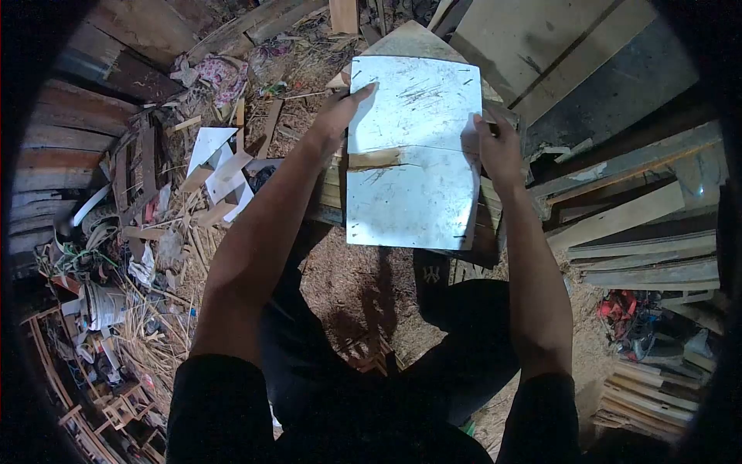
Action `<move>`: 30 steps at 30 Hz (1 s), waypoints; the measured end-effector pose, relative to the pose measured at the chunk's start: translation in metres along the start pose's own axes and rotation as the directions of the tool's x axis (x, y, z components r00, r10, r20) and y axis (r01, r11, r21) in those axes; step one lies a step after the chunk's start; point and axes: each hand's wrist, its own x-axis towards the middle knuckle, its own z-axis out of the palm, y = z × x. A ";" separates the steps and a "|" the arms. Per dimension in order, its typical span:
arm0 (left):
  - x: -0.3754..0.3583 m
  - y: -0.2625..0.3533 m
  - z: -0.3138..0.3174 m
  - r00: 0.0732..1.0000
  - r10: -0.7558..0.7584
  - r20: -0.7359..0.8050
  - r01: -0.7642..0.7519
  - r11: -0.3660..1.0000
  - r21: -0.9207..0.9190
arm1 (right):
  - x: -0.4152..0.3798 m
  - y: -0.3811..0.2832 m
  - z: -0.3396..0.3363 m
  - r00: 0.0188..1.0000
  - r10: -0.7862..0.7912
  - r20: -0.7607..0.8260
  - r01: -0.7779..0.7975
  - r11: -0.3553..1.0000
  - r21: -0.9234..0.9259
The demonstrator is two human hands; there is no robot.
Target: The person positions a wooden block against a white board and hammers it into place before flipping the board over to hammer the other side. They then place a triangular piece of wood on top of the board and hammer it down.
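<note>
A white, scratched rectangular board [417, 185] lies in front of me, with a torn brown strip at its left edge and small dark marks near its corners. My left hand [340, 116] grips its upper left edge, thumb on top and the other fingers hidden beneath. On the right edge, my right hand [499, 147] holds the board the same way, thumb at the rim. Under it, a pointed wooden piece [413, 40] shows beyond the top edge, and stacked wood shows at both sides.
Cut white pieces [226, 176] and wood scraps lie to the left. Large panels [541, 46] lean at the upper right. Planks [649, 259] are stacked on the right, with more slats [645, 398] below. Sawdust [355, 290] covers the floor between my legs.
</note>
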 end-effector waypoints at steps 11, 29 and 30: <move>-0.026 -0.014 -0.072 0.943 0.248 -0.223 -0.154 0.916 0.370 | 0.003 0.022 -0.050 0.977 -0.039 -0.209 0.024 0.997 -0.075; 0.208 0.047 -0.164 0.893 0.442 -0.089 -0.192 0.551 0.812 | 0.266 0.023 -0.011 0.940 0.020 0.342 0.053 0.978 -0.203; 0.217 0.040 -0.164 0.899 0.427 -0.094 -0.181 0.558 0.810 | 0.272 0.021 -0.004 0.920 0.090 0.382 -0.015 0.981 -0.196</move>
